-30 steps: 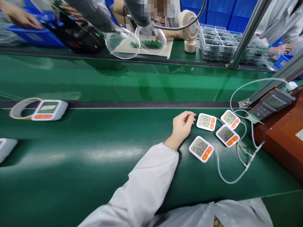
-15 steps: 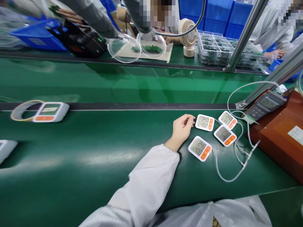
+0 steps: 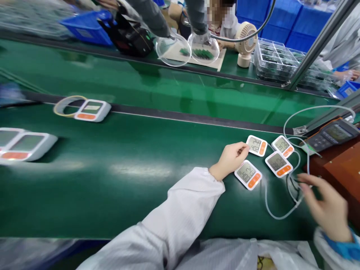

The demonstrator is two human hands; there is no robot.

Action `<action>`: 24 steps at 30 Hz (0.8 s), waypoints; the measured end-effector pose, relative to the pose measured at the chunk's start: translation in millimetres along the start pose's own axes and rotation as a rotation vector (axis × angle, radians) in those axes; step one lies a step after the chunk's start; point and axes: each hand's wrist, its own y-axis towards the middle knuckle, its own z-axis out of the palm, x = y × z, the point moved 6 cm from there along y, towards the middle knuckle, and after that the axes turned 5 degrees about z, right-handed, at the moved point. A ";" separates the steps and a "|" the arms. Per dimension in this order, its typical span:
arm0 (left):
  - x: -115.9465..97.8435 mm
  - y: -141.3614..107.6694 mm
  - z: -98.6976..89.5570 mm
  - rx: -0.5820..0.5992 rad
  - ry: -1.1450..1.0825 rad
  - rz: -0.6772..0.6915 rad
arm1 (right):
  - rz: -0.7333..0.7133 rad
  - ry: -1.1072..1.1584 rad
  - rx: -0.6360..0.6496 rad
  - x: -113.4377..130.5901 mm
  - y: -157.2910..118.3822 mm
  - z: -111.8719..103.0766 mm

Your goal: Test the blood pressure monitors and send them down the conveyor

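My left hand (image 3: 231, 159) is closed, fingers curled together, beside a white display unit with orange buttons (image 3: 256, 146); whether its fingertips hold anything is hidden. Just below it lies a second such unit (image 3: 248, 174). To the right sit two more, an upper one (image 3: 282, 146) and a lower one (image 3: 278, 164), with thin tubes around them. My right hand (image 3: 326, 202) is over the clear tubing (image 3: 277, 217) at the right, thumb and fingers bent toward each other and blurred; what is between them cannot be made out.
A handheld meter (image 3: 333, 133) leans by a reddish-brown box (image 3: 343, 161). More display units stand at the left, one (image 3: 92, 110) beside a tape roll (image 3: 60, 107). Across the green table (image 3: 126, 202) are a fan (image 3: 246, 41), clear trays (image 3: 274, 62), a blue bin (image 3: 87, 30) and people working.
My right hand has come into view at the right, over the tubing. My left hand is closer to the display units. The view has turned, and more display units show at the left.
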 end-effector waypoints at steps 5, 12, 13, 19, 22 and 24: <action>0.2 4.6 -10.3 -0.061 -0.025 0.011 | -0.320 0.162 0.340 80.2 33.1 115.2; 4.0 4.5 -10.3 -0.049 -0.128 -0.028 | -0.003 0.464 0.424 69.4 34.1 129.1; 1.6 2.7 -6.3 0.002 -0.162 -0.006 | 0.029 0.519 0.368 64.2 35.6 121.9; -19.9 -19.3 28.1 0.461 -0.442 0.103 | 0.240 0.674 -0.152 31.9 41.4 92.2; -19.2 -24.2 38.0 0.542 -0.428 -0.015 | 0.315 0.686 -0.178 26.4 37.1 98.4; -17.1 -21.8 36.4 0.486 -0.486 -0.093 | 0.279 0.679 -0.117 31.6 35.4 102.5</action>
